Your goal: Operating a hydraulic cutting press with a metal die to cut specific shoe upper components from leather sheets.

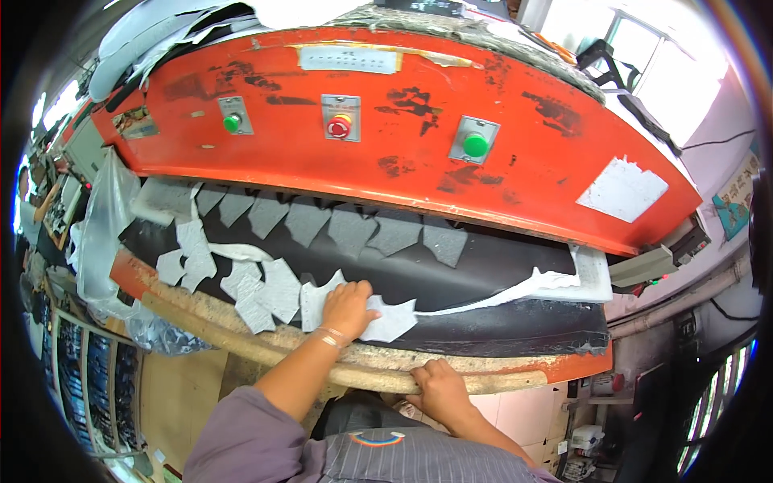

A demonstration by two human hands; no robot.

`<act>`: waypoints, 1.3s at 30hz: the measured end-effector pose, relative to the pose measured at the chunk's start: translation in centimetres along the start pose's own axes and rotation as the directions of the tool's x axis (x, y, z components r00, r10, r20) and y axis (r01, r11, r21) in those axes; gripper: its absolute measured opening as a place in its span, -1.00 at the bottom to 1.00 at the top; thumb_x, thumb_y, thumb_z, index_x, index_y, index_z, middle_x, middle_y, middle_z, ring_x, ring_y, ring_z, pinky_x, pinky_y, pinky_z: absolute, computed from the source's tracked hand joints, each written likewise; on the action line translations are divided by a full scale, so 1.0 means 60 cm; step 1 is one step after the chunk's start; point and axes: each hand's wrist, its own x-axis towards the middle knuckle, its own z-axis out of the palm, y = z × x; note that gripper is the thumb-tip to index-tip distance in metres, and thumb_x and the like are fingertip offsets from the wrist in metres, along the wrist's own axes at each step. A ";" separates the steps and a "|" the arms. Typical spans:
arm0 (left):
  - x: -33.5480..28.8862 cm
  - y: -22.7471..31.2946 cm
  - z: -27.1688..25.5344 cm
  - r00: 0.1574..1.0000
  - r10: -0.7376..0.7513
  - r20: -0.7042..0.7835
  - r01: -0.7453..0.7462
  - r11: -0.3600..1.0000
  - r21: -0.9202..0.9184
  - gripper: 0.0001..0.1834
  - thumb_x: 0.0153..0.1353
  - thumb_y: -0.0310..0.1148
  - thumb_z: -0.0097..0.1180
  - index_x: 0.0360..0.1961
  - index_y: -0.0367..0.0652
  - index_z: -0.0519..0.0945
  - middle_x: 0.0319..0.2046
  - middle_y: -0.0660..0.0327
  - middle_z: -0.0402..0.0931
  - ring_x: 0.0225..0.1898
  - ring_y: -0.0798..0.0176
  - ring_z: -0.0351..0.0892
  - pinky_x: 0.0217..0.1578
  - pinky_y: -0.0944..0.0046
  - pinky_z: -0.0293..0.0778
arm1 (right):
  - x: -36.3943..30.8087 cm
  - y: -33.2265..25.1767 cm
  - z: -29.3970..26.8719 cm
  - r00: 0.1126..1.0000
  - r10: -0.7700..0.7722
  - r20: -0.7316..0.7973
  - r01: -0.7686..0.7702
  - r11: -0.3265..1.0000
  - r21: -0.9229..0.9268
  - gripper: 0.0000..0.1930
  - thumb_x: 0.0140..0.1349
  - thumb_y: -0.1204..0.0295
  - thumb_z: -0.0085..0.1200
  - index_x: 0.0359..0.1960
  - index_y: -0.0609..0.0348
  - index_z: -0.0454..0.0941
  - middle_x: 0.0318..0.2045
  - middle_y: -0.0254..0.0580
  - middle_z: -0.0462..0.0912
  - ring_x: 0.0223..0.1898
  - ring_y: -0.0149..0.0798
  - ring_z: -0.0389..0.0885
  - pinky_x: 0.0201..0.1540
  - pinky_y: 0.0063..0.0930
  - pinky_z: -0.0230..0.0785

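My left hand (346, 312) is over the black cutting board, its fingers curled down onto a pale grey cut fabric piece (314, 304). Another grey cutout (392, 319) pokes out by its thumb. Further left lie more jagged-edged cutouts (279, 290), some overlapping. My right hand (440, 390) is closed over the worn tan front rail (354, 378), fingers bent across its top. A thin strip of white scrap (491, 302) trails to the right from near the cutouts. The underside of my left palm is hidden.
An orange press beam (282, 145) spans above the black board (515, 330), carrying green buttons (475, 145) and a red stop button (339, 125). Grey pointed pieces (308, 221) line up under its lower edge. At the left hangs a clear plastic bag (109, 225).
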 end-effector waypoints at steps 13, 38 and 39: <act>-0.105 -0.122 -0.088 0.967 -0.233 -0.107 0.169 0.893 -0.416 -0.67 -0.06 -0.38 0.38 -0.28 -0.26 0.55 -0.35 0.10 0.53 -0.31 0.15 0.53 -0.27 0.22 0.47 | 0.242 0.101 -0.089 0.992 0.120 -0.032 -0.116 0.988 0.106 -0.40 0.15 -0.13 0.07 -0.15 0.27 0.53 -0.06 0.10 0.56 0.02 0.11 0.51 0.06 -0.09 0.33; 0.285 0.155 0.111 0.970 0.059 -0.237 -0.123 0.957 -0.261 0.02 -0.09 0.09 0.38 0.24 -0.37 0.23 0.22 -0.22 0.13 0.25 -0.21 0.21 0.21 0.04 0.26 | -0.003 0.288 -0.143 0.851 0.479 -0.216 0.207 0.072 0.976 -0.47 0.14 0.41 0.08 0.16 0.34 0.31 -0.28 -0.14 0.59 -0.21 -0.28 0.57 -0.08 -0.44 0.40; 0.305 0.150 0.101 0.995 -0.030 -0.095 0.007 0.973 -0.232 -0.01 -0.07 0.05 0.38 0.24 -0.37 0.23 0.17 -0.17 0.20 0.18 -0.17 0.32 0.16 0.08 0.34 | -0.008 0.291 -0.159 0.850 0.469 -0.239 0.146 0.226 0.963 -0.53 0.22 0.39 0.09 0.15 0.28 0.34 -0.37 -0.28 0.54 -0.32 -0.42 0.50 -0.23 -0.53 0.37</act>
